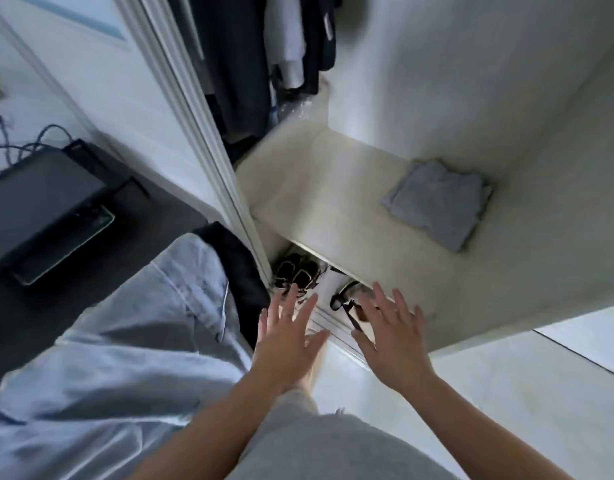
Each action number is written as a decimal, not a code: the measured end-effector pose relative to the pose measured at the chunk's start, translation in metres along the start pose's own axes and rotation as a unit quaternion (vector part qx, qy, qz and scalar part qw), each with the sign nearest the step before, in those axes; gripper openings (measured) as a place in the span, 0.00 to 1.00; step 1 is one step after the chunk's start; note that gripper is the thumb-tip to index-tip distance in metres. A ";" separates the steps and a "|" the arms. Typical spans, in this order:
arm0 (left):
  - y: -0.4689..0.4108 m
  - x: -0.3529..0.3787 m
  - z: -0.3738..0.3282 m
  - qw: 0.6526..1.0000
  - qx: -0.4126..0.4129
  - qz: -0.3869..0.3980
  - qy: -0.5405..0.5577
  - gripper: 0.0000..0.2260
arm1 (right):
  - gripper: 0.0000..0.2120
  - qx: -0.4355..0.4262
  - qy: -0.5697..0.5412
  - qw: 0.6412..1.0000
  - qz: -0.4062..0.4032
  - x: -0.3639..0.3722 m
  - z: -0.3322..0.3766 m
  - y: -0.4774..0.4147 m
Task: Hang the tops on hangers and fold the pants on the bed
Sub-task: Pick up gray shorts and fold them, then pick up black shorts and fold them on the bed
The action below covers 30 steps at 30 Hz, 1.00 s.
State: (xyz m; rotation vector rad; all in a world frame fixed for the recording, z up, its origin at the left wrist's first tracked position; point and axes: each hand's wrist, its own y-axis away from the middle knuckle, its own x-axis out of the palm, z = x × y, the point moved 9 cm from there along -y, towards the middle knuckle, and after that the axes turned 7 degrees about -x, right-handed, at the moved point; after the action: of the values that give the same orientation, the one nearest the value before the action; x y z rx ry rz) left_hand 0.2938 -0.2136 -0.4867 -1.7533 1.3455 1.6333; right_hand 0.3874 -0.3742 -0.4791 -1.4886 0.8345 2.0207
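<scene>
The pants (pixel 122 344) are light blue jeans, and they lie spread out on the bed (pixel 56 299), just to the left of the left hand (pixel 285 344). A black piece of clothing (pixel 239 268) lies on the far end of the jeans, up and left of that hand's fingertips. Both hands are open, with fingers spread wide, and they hold nothing. The left hand is in the air right beside the edge of the jeans; I cannot tell if it touches them. The right hand (pixel 392 336) is a little way to the right of the left hand, with a gap between the 2.

Past the fingertips is an open closet. Just beyond the left hand, low down in the closet, sits a dark tangle of things (pixel 297 273). Just beyond the right hand there is a dark strap (pixel 350 315) and a pale thing I cannot make out. Above them, farther from the hands, is a cream shelf (pixel 319 202). On it, far up and right of the right hand, lies 1 folded grey cloth (pixel 437 204). Way up past the left hand, dark tops (pixel 239 64) hang in the closet. Far to the left of both hands, a black box (pixel 39 199) with wires sits on the dark bed cover. Below the hands you can see the person's grey clothes (pixel 326 445).
</scene>
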 end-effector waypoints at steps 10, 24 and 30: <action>0.182 0.015 0.095 0.969 -0.233 -0.042 0.066 0.31 | 0.33 -0.240 -0.007 0.968 0.077 0.020 0.134 0.078; 0.512 0.081 0.194 0.798 -0.565 -0.142 0.154 0.37 | 0.36 -0.568 0.036 0.800 0.187 0.085 0.358 0.280; 0.685 0.141 0.172 0.715 -0.656 -0.166 0.177 0.39 | 0.32 -0.667 0.052 0.711 0.218 0.123 0.406 0.440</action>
State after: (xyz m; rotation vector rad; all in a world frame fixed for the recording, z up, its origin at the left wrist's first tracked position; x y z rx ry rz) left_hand -0.3870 -0.4450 -0.4422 -2.8769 -0.4122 2.2329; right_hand -0.2213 -0.3820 -0.4269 -2.1911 -0.6060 3.1592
